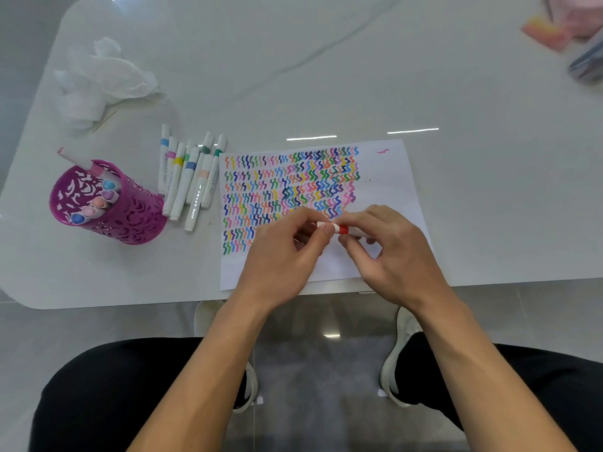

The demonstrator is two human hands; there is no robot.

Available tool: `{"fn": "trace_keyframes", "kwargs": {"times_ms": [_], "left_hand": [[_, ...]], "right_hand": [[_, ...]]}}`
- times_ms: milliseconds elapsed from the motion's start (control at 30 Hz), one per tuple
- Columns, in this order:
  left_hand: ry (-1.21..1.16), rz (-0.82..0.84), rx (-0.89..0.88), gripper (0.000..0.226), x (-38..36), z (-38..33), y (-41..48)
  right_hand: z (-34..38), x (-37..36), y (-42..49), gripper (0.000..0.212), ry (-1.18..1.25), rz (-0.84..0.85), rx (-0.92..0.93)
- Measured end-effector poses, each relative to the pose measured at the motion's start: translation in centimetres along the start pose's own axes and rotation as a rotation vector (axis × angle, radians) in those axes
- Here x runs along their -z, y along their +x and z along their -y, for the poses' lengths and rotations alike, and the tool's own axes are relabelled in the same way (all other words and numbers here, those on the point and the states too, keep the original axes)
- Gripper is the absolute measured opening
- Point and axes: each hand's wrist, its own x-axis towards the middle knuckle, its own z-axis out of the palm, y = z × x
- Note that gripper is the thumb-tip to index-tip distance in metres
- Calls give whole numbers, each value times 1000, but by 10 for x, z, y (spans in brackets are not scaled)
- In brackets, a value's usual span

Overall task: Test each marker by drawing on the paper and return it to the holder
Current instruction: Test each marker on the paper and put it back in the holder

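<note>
A red-banded white marker [341, 228] lies crosswise between both hands, just above the paper [388, 177]. My left hand [284, 256] pinches its cap end with thumb and fingers. My right hand [388, 252] grips the barrel. The sheet carries rows of coloured squiggles. To the left, several white markers [187, 181] lie side by side on the table. Further left stands the purple cut-out holder [130, 216] with several capped markers in it.
Crumpled white tissue [107, 76] lies at the back left. A pink and orange item [548, 31] and a dark object [587, 65] sit at the far right corner. The white table's front edge [130, 303] runs just below the paper; my knees and shoes show under it.
</note>
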Motion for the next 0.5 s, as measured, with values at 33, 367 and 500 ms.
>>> {"fn": "trace_keyframes", "kwargs": {"times_ms": [33, 367, 500], "left_hand": [[15, 5, -9, 8, 0, 0, 0], [-5, 39, 5, 10, -4, -3, 3], [-50, 36, 28, 12, -5, -4, 6]], "right_hand": [[1, 0, 0, 22, 10, -4, -15], [6, -1, -3, 25, -89, 10, -65], [9, 1, -3, 37, -127, -12, -41]]}}
